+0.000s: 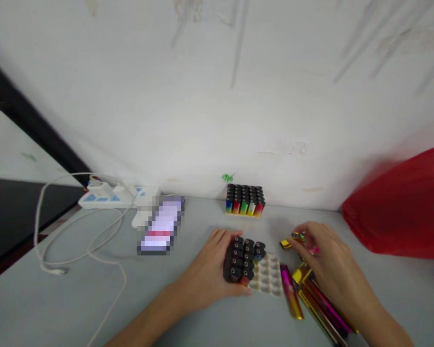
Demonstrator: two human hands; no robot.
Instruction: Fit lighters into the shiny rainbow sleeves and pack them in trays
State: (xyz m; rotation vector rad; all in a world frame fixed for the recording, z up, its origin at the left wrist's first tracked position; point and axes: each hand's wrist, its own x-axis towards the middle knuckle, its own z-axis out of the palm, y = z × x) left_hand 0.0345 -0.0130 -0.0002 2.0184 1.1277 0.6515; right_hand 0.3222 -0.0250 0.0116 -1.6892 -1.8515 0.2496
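My left hand (211,270) is wrapped round the left side of a partly filled white tray (271,275), its fingers against a block of black-topped lighters (243,260). Several hollows on the tray's right side hold nothing. To the right, my right hand (316,248) is closed in a pinch on small shiny lighters, one with a gold end (285,244) sticking out to the left. Below it lies a loose pile of metallic gold and pink lighters (323,308). One pink and gold lighter (291,291) lies beside the tray.
A full block of colourful lighters (244,200) stands near the wall. At the left are a phone (161,225), a white power strip (110,195) and looping white cables (119,270). A red bag (401,212) sits at the right.
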